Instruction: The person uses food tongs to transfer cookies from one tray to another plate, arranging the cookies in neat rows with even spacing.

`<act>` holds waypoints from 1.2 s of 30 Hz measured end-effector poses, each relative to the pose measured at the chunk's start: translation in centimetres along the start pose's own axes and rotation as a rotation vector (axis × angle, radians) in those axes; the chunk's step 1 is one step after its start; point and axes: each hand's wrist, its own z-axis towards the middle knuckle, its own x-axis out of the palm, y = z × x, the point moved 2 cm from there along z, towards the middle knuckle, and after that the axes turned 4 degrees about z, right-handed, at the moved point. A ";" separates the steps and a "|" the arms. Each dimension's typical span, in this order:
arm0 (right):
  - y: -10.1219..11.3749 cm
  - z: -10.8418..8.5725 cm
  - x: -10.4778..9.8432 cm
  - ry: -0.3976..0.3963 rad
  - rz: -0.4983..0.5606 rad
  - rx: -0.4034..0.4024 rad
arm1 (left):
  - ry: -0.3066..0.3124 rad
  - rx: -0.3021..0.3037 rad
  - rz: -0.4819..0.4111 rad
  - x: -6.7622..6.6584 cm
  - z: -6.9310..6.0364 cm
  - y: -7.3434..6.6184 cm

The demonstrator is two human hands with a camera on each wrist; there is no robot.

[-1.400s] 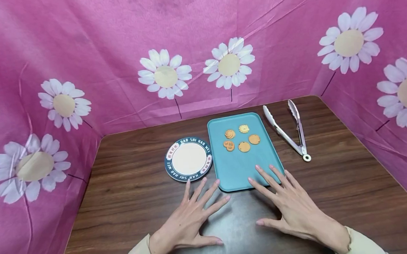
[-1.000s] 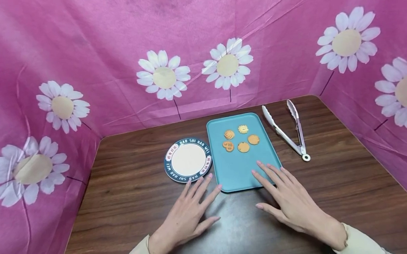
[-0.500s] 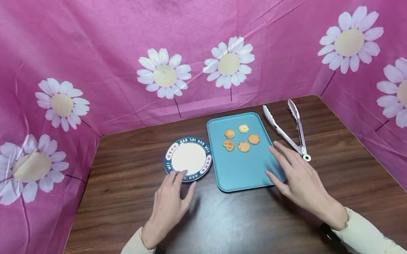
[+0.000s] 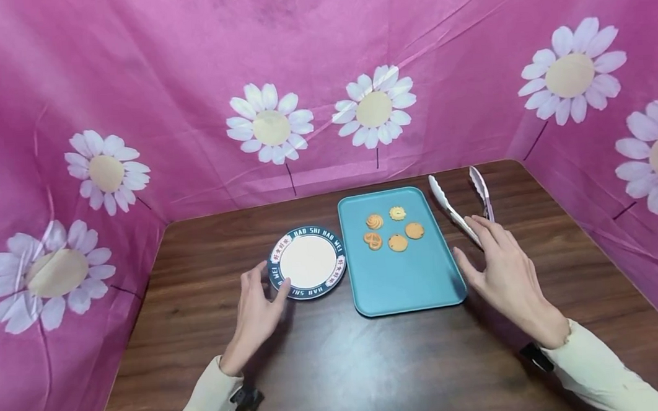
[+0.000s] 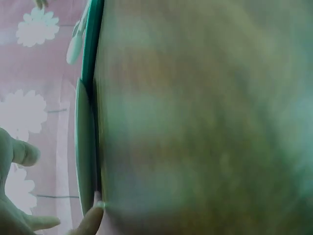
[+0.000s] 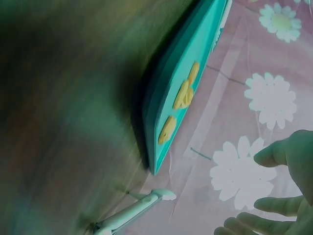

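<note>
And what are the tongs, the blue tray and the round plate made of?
Tongs: probably metal, because the arms look silvery and slightly shiny.
Blue tray: maybe plastic or coated metal; it's smooth, evenly coloured and softly matte.
Round plate: perhaps ceramic or hard plastic; it's smooth with a printed border, but I can't tell which.

Plate [image 4: 308, 261], tray [image 4: 408, 283], tongs [image 4: 441, 194] on brown table [image 4: 338, 372]

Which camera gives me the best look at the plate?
The head view: it shows the plate from above, face and lettered rim, with only the left hand overlapping its left edge. The left wrist view catches it nearly edge-on; the right wrist view shows only what looks like a sliver beyond the tray.
</note>
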 end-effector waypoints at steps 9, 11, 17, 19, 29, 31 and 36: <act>-3.1 1.3 0.0 -0.025 -0.001 0.096 | 0.153 -0.141 -0.279 0.1 1.5 1.3; -3.8 1.5 0.1 -0.003 -0.007 0.132 | 0.181 -0.177 -0.399 0.2 1.6 1.4; -5.6 1.9 0.5 0.073 -0.034 0.269 | 0.207 -0.230 -0.600 0.4 1.7 1.5; -6.3 2.2 0.7 0.108 -0.055 0.330 | 0.208 -0.237 -0.607 0.3 1.8 1.5; -9.1 3.2 1.9 0.284 -0.110 0.535 | 0.217 -0.241 -0.647 0.4 2.1 1.6; -9.3 3.3 2.1 0.311 -0.106 0.549 | 0.217 -0.245 -0.649 0.4 2.1 1.7; -9.8 3.6 2.7 0.358 -0.099 0.565 | 0.218 -0.261 -0.648 0.5 2.1 1.9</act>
